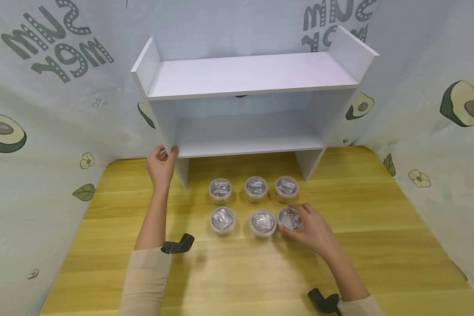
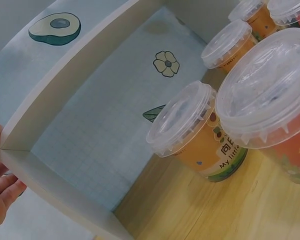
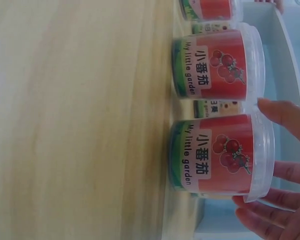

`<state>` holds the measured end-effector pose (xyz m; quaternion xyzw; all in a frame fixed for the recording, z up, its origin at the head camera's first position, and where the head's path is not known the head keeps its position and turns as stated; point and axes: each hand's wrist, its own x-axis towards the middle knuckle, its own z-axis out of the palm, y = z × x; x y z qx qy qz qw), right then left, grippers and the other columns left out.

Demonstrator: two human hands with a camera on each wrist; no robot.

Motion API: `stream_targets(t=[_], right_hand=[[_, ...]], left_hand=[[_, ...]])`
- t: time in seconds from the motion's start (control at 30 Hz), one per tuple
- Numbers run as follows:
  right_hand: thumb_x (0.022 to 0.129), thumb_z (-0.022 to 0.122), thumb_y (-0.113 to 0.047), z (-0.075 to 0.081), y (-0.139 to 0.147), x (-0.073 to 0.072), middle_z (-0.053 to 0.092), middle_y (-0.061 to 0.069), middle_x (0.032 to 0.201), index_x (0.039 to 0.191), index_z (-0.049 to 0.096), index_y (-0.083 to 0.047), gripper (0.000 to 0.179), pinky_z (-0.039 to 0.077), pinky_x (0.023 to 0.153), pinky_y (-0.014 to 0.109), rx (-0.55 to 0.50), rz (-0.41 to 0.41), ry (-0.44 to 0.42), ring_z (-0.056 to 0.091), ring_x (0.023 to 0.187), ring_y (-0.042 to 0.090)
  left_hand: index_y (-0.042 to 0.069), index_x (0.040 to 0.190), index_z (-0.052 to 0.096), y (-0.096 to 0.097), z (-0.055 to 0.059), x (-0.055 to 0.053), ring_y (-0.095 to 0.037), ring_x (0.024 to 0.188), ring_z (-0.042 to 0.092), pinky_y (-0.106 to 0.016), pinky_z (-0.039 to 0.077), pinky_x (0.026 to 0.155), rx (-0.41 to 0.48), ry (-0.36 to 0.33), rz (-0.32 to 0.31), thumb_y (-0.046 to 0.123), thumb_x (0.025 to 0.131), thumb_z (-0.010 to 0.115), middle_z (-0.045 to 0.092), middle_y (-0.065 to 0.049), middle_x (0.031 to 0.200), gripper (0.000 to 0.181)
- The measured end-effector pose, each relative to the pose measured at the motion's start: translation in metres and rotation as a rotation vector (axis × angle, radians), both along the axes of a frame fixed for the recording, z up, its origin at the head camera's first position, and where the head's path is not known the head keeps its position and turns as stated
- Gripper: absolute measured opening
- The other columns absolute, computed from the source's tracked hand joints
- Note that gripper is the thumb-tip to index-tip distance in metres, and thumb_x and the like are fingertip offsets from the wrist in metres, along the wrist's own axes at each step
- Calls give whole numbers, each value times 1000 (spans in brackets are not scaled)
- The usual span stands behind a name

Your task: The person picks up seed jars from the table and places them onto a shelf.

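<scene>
My left hand (image 1: pixel 161 166) holds the left side panel of a white two-tier shelf (image 1: pixel 241 149), thumb at its front edge where the lower board meets it. In the left wrist view its fingers (image 2: pixel 9 187) lie along the panel's outer side. My right hand (image 1: pixel 311 228) grips the lid of a plastic cup (image 1: pixel 290 218) at the right end of the front row. That cup (image 3: pixel 215 156) has a red label with tomatoes and stands upright, close to the neighbouring red cup (image 3: pixel 212 65). Thumb and fingers lie on opposite sides of the lid.
Two more front-row cups, the middle one (image 1: pixel 263 223) and the left one (image 1: pixel 222 220), stand on the wooden table (image 1: pixel 229 281). Behind them are three cups, including an orange-labelled one (image 2: pixel 205 155), near the shelf's foot. A printed curtain (image 1: pixel 63 118) surrounds the table.
</scene>
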<state>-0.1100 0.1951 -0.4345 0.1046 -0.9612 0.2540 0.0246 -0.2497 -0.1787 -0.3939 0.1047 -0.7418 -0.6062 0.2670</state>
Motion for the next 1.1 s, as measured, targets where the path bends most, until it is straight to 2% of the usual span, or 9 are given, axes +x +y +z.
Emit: stream_targets(t=[0.2,0.27,0.4,0.47,0.57,0.6,0.7,0.9,1.1], right_hand=[[66,82,-33,-2,0,0,57,18,107,123,53,-1,71,51,79,49,-20,11,-19,59,93,33],[65,82,-31,-2,0,0,57,18,107,122,53,0,71,51,79,49,-29,18,-15,59,93,34],[65,83,-30,-2,0,-1,57,20,108,122,52,1,72,51,80,50,-48,32,-19,58,95,36],[65,83,-29,-1,-1,-2,57,21,109,122,52,2,72,51,81,51,-52,35,-25,58,96,37],[65,83,-29,0,-1,-3,56,20,110,122,52,1,71,50,81,51,-53,34,-39,58,97,37],[65,83,-29,0,-2,-3,56,20,109,122,52,0,71,50,81,51,-55,33,-44,58,97,37],[64,83,-28,0,-2,-3,56,20,109,121,52,-1,71,50,80,52,-60,28,-54,57,97,37],[64,83,-29,0,-1,-4,56,20,108,120,51,-1,70,51,79,52,-57,26,-57,57,96,38],[64,83,-28,-3,1,-4,57,22,112,120,50,0,71,49,83,52,-80,26,-65,57,101,39]], left_hand=[[-3,100,70,0,-2,3,1,71,63,-16,51,66,88,-1,12,18,79,72,67,-23,97,29],[-5,98,70,2,-2,3,3,69,62,-15,51,65,134,5,25,16,78,73,68,-22,95,29],[-4,92,72,6,-4,4,0,64,64,-16,52,62,188,55,109,19,72,79,70,-9,80,31],[-1,90,73,8,-5,4,-1,63,63,-16,52,60,184,75,160,24,69,81,70,-6,76,33],[0,93,73,8,-4,3,-3,64,64,-17,53,62,191,100,191,21,69,81,70,-16,84,33],[0,94,73,8,-3,2,-3,65,64,-17,53,62,195,112,192,20,70,80,69,-19,87,32],[0,95,72,9,0,2,-4,67,65,-18,54,64,214,125,194,16,71,79,69,-20,89,29],[0,88,73,10,5,3,-3,70,65,-17,53,63,201,93,214,15,70,79,71,-12,85,24],[0,95,72,9,7,5,-5,71,66,-18,54,64,112,60,178,15,72,77,70,-16,90,28]])
